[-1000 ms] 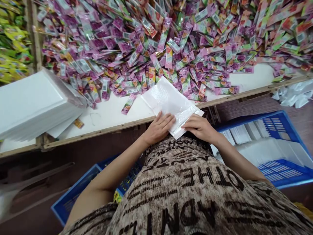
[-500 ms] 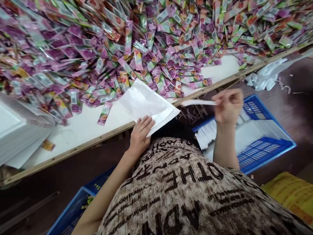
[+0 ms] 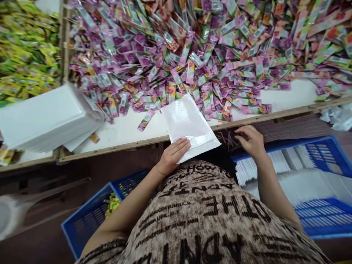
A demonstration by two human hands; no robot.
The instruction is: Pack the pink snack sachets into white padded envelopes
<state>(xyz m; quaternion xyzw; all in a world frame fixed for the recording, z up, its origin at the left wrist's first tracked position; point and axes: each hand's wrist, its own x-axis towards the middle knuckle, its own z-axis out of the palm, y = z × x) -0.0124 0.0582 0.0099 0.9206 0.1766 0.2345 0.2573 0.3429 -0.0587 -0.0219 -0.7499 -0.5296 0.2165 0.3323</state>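
A white padded envelope (image 3: pixel 189 121) lies over the table's front edge, its lower end near my shirt. My left hand (image 3: pixel 174 154) rests on its lower left part, fingers together and pressing on it. Just right of the envelope, my right hand (image 3: pixel 250 139) hangs in the air beyond the table edge, thumb and fingers apart, with nothing between them. Behind the envelope spreads a heap of pink and purple sachets (image 3: pixel 162 55).
A stack of white envelopes (image 3: pixel 49 117) sits at the left, near yellow-green sachets (image 3: pixel 30 55). Below the table are a blue crate (image 3: pixel 327 216) of white envelopes at the right and another blue crate (image 3: pixel 82 216) at the left. A wooden rail (image 3: pixel 132 144) edges the table.
The white strip is gone from my right hand, and its fingers have opened. The view has shifted left, showing more of the envelope stack and the yellow-green sachets. My left hand stays on the envelope.
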